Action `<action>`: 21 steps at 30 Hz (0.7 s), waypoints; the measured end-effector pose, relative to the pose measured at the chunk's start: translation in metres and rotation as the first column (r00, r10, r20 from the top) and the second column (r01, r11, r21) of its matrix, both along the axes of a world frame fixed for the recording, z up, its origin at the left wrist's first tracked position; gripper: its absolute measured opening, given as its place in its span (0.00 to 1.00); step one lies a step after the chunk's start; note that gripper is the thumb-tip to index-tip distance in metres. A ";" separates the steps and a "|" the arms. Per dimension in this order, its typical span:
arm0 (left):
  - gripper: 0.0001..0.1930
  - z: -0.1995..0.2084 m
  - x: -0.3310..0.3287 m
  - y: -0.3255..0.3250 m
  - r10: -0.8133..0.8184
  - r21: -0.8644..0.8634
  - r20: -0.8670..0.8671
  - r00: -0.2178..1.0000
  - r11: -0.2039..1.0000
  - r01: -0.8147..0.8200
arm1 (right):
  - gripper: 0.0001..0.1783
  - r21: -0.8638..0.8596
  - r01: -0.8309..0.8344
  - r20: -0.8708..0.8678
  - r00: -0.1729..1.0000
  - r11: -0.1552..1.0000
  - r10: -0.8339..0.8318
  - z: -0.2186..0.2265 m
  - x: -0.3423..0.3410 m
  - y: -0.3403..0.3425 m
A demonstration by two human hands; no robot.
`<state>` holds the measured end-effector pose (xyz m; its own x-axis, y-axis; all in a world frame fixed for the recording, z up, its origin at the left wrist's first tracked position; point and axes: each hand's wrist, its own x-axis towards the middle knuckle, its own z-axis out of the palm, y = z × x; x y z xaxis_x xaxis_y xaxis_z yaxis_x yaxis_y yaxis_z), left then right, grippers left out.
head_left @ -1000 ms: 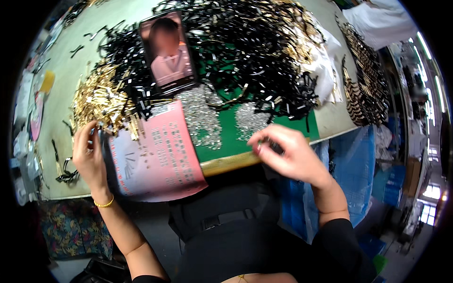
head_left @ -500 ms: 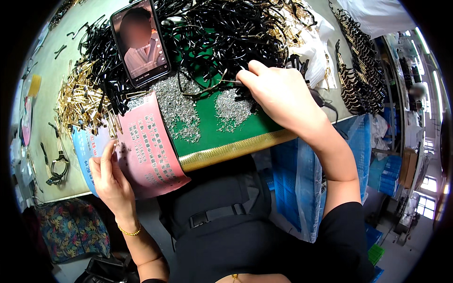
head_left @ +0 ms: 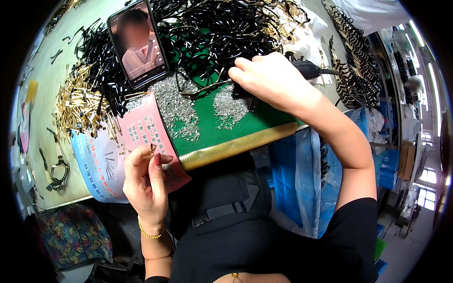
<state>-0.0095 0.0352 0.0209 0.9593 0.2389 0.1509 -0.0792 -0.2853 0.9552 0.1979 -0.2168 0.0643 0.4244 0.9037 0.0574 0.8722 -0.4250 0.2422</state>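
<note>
My left hand (head_left: 147, 181) is raised over the lower edge of a printed pink-and-blue sheet (head_left: 133, 123). Its thumb and fingertips pinch a small gold metal piece (head_left: 152, 152) with a dark tip. Farther right, my right hand (head_left: 269, 80) is closed around a slim black corded tool (head_left: 307, 70), which looks like an electric screwdriver. The tool's thin metal bit points left; the fingers hide its middle. Below the bit lies a small heap of tiny silver screws (head_left: 231, 106) on the green mat (head_left: 212, 139). A larger screw heap (head_left: 179, 106) spreads beside the sheet.
A phone (head_left: 138, 45) showing a video leans against a tangle of black eyeglass temples (head_left: 222, 35). Gold metal pieces (head_left: 80, 101) are piled at left. Bundled patterned temples (head_left: 356, 61) lie far right. A gold textured strip (head_left: 236, 144) edges the mat; blue crates (head_left: 292, 179) stand below.
My left hand has moved right and nearer from the gold pile, with a gold piece now in its fingertips. My right hand has shifted slightly left and up, tilting the tool.
</note>
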 end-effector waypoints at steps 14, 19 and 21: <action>0.15 0.008 0.002 -0.021 -0.239 -0.306 -0.200 0.950 0.936 0.171 | 0.09 0.321 0.429 -0.590 0.788 0.844 -0.176 0.059 -0.036 -0.018; 0.18 0.012 0.010 -0.043 -0.522 -0.628 -0.201 0.829 0.718 0.300 | 0.06 0.198 0.853 -0.959 0.067 0.483 0.275 0.026 -0.099 0.000; 0.18 0.011 0.009 -0.045 -0.506 -0.669 -0.217 0.835 0.700 0.251 | 0.05 0.080 0.899 -0.942 -0.074 0.431 0.329 0.021 -0.107 0.002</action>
